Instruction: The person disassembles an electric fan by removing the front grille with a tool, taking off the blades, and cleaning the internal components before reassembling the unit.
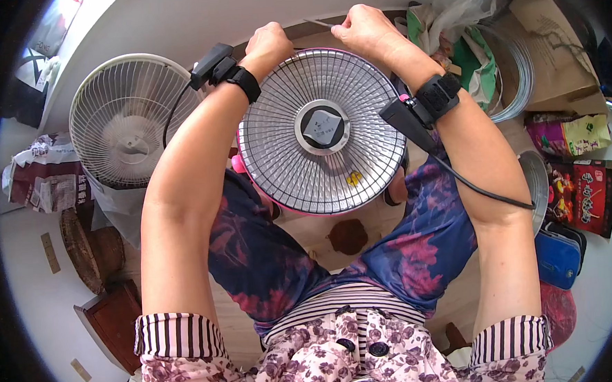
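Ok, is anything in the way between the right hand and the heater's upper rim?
Nothing visible stands between the right hand and the heater at its upper rim. The slim tool in that hand points left, toward the left hand.

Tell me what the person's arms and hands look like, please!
The left hand and right hand wear no gloves. Each wrist has a black strap carrying a black, boxy device with a black cable. Pale pink, purple-flowered sleeves end in black-and-white striped cuffs.

Round silvery heater point(322, 129), grille point(280, 151) facing up, slim rod point(320, 23) beyond
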The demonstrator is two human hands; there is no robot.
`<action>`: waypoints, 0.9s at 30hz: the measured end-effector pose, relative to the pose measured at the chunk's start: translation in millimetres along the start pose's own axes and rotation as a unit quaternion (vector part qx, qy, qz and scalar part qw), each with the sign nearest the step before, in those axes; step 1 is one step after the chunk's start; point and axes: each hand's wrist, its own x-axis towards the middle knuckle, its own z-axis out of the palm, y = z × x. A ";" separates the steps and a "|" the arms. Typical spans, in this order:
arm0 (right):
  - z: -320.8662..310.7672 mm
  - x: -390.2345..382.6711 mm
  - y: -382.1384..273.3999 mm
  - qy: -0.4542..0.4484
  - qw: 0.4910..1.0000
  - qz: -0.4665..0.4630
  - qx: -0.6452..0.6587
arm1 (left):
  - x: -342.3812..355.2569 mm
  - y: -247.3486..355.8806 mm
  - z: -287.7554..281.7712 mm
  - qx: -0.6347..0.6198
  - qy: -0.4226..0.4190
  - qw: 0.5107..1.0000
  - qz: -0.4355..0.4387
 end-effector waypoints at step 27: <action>-2.2 -6.4 1.9 -0.072 0.991 0.026 0.113 | 5.4 -4.1 5.9 -0.035 -0.011 0.999 -0.010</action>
